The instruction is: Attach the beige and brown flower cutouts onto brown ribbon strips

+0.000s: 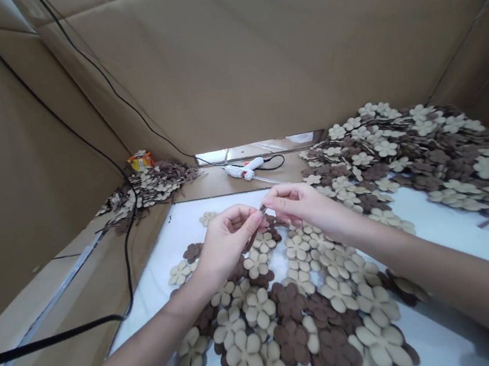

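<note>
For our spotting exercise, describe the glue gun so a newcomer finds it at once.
Start at the white board. Beyond its far edge, by the slot in the cardboard wall, lies the glue gun. Its white-and-red body sets it apart from the brown and beige flowers.

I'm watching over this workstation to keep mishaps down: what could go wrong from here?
The narrow dark brown strip is pinched only between the fingertips of the left hand and right hand, so it could slip and get lost among the beige and brown fabric flowers below. Those overlap loosely, so a forearm might scatter them. The black cable loops near the left forearm and could snag it.
</note>
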Demonstrator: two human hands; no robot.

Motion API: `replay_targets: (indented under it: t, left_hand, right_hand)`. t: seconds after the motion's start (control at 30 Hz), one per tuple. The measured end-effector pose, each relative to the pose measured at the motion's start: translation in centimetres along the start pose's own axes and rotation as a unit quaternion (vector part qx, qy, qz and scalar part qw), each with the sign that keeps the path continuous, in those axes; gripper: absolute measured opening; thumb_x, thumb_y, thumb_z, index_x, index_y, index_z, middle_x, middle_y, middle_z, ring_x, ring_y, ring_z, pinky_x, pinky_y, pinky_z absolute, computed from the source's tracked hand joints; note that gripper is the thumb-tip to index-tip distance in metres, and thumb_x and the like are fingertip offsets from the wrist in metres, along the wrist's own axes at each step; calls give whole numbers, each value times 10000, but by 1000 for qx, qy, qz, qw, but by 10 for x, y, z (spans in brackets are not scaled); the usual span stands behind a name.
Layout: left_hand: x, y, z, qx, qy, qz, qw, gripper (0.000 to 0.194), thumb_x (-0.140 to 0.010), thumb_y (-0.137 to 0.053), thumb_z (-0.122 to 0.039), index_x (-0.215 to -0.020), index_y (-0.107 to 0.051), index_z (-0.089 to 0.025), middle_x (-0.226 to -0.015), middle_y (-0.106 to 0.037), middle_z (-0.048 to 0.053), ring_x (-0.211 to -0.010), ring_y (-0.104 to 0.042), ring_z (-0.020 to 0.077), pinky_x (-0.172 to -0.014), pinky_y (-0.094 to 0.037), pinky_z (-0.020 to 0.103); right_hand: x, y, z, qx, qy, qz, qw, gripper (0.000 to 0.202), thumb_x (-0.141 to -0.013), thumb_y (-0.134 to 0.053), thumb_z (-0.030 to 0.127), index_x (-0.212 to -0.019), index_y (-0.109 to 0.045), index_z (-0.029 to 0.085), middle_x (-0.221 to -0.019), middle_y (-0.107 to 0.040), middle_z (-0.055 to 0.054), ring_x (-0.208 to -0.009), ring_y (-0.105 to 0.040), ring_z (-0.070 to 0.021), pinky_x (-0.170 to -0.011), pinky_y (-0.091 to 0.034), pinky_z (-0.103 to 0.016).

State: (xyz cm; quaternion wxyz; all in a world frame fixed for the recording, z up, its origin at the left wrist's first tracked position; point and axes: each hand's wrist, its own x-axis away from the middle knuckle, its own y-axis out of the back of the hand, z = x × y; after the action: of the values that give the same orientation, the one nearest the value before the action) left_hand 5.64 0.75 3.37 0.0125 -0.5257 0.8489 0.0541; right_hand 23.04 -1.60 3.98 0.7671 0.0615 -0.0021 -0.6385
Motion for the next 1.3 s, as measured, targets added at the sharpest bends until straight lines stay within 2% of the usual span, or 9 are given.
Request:
replay_targets:
  t: [0.17, 0.27, 0.47, 0.67, 0.87, 1.17, 1.3]
  left_hand:
    - [2, 0, 1, -32, -22, 3, 999, 238, -770, -646, -385, -725, -630, -151, -659, -654, -2, -501, -520, 84, -513, -416, 203]
    - [2, 0, 4, -33, -19, 9, 999, 235, -775, -642, -380, -731, -638, -149, -634, -638, -10, -498, -519, 81, -503, -410, 198]
    - [0, 1, 4, -10, -18, 1, 1000, 201, -759, -669, -348, -782, -668, -148, -663, -650, -5, -592, -574, 105, -576, -445, 205]
    - [-1, 2, 1, 49, 19, 59, 997, 256, -807, -613, -377, -890, -696, -149, -780, -712, 39, -725, -647, 148, -686, -485, 235]
    - [-4, 1, 6, 89, 61, 84, 991, 199, -774, -663, -332, -814, -681, -138, -754, -720, 40, -662, -647, 133, -629, -478, 219]
    - [-4, 0, 8, 88, 71, 63, 992, 222, -784, -644, -368, -795, -665, -148, -763, -722, 42, -672, -653, 142, -613, -458, 223]
    - [-3, -2, 11, 85, 75, 59, 992, 228, -784, -647, -364, -792, -673, -138, -740, -711, 38, -645, -615, 109, -572, -421, 189]
  right_hand:
    - [3, 3, 5, 121, 54, -42, 990, 248, -765, -631, 426, -799, -614, 181, -564, -496, 39, -510, -425, -92, -471, -299, -216]
    - [4, 3, 5, 160, 77, -40, 983, 235, -771, -628, 408, -782, -631, 174, -592, -531, 22, -535, -446, -102, -493, -324, -226]
    - [2, 7, 5, 129, 50, -30, 990, 236, -774, -625, 401, -752, -606, 166, -641, -575, 6, -560, -479, -103, -503, -344, -221]
    - [0, 8, 4, 96, 28, -18, 995, 262, -765, -629, 416, -732, -580, 160, -591, -537, 18, -529, -470, -98, -489, -346, -216]
    - [0, 6, 0, 102, 45, -12, 994, 231, -770, -624, 387, -762, -601, 157, -668, -609, -8, -603, -533, -117, -541, -388, -226]
    - [-1, 8, -5, 172, 58, -43, 983, 218, -786, -613, 384, -748, -606, 170, -607, -561, 14, -557, -474, -107, -497, -333, -219]
    - [-1, 6, -6, 175, 71, -40, 981, 257, -801, -595, 415, -741, -604, 166, -615, -570, 10, -550, -464, -102, -494, -327, -221]
